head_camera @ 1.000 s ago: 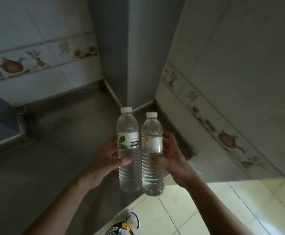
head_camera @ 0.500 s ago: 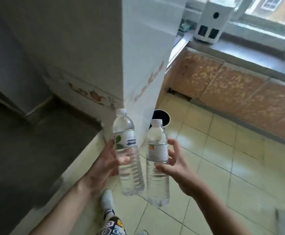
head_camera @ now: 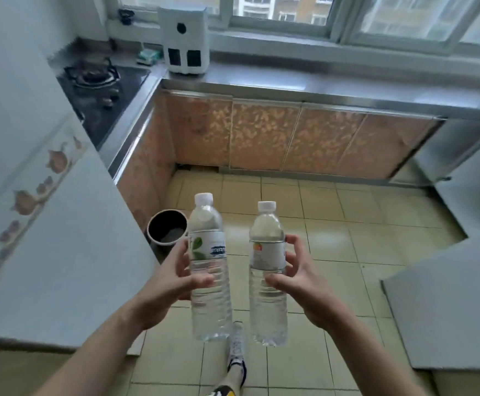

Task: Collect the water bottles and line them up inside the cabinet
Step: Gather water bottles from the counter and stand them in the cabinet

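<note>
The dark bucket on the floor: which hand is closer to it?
Left. The left hand, gripping a bottle, sits just beside the bucket; the right hand is farther right, beyond both bottles.

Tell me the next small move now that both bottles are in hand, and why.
Probably carry them on toward the cabinet doors under the counter and free a hand to open one. The left hand grips the green-leaf bottle, the right hand the orange-label bottle, both upright over the floor, and every door in view looks closed.

Tiled floor (head_camera: 333, 252), steel counter (head_camera: 318, 90), bright window (head_camera: 275, 10)
</note>
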